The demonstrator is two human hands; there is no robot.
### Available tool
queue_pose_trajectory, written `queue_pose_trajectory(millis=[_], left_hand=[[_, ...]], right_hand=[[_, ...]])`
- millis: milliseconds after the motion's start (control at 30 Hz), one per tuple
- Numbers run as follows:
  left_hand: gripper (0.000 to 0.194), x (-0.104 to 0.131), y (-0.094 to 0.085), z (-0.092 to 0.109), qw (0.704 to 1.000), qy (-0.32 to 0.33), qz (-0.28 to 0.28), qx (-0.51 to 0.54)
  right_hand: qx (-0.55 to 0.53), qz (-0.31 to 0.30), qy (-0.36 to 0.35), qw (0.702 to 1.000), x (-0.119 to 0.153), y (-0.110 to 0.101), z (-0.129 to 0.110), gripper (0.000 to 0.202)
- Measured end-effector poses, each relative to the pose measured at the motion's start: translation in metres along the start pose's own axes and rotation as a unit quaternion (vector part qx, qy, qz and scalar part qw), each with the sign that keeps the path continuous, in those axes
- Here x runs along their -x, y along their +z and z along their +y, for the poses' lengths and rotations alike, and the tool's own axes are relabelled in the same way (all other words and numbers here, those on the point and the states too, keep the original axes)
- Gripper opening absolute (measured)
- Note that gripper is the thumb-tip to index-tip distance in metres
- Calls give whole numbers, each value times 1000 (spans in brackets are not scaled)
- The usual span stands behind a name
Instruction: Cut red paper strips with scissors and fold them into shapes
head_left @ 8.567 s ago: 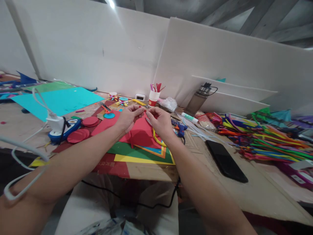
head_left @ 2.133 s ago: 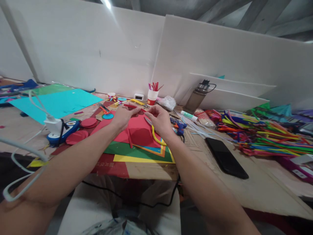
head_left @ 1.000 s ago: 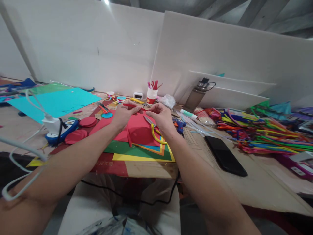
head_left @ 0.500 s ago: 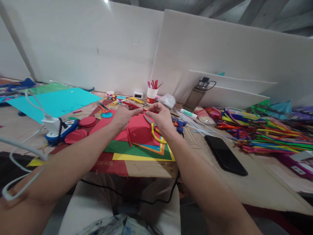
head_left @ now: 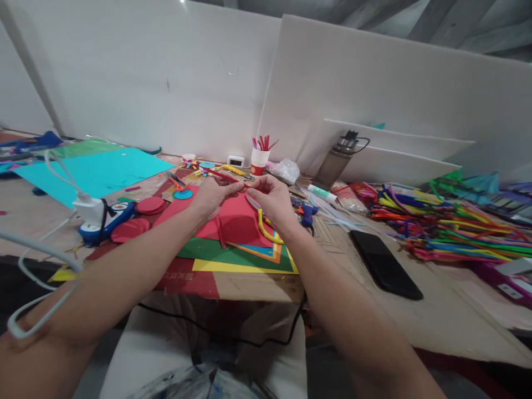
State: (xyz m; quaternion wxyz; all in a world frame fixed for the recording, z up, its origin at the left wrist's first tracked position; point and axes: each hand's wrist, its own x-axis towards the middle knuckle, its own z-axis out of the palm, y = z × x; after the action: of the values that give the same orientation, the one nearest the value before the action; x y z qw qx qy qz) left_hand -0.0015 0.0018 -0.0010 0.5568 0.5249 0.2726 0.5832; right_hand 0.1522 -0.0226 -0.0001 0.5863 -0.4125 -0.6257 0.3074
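Between my two hands stretches a narrow red paper strip [head_left: 224, 176], held above the table. My left hand [head_left: 214, 195] pinches it along its length, and the far-left end sticks out past the fingers. At the strip's right end, the fingertips of my right hand [head_left: 268, 197] are closed on it. Beneath lie red paper sheets [head_left: 239, 221], with another thin red strip [head_left: 220, 233] on top. Yellow-handled scissors [head_left: 262, 227] rest under my right hand, partly hidden by it. Green paper [head_left: 199, 249] and yellow paper [head_left: 245, 267] show below the red.
Red paper discs [head_left: 131, 229] and a blue power strip [head_left: 106, 221] lie left. A paper cup [head_left: 258, 160] of red strips stands behind, near a bottle [head_left: 334, 163]. Rightward are a glue gun [head_left: 307, 215], a phone [head_left: 384, 263] and many coloured pipe cleaners [head_left: 457, 221].
Both hands stay almost in place, still holding the red strip. The whole view has shifted very slightly.
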Motion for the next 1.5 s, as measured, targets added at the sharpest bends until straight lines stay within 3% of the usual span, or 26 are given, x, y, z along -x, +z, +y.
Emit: queue_pose_trajectory(millis=[333,633,833,1300,1500], left_hand=[[32,-3,-6,-2,998,40,42,-4],[26,-2,-3,5,995,89,31,-27],[24,-2,-3,7,995,91,28,-24],[27,1,-1,5,996,77,38,-15],[27,0,-2,5,996,84,16,-20]], right_hand=[[79,4,-58,995,2,0,1,13],[100,23,-63,993,3,-4,-5,15],[127,50,-84,987,4,-5,-8,16],[111,50,-120,985,4,-5,-9,9],[93,45,-117,988,4,-5,-9,15]])
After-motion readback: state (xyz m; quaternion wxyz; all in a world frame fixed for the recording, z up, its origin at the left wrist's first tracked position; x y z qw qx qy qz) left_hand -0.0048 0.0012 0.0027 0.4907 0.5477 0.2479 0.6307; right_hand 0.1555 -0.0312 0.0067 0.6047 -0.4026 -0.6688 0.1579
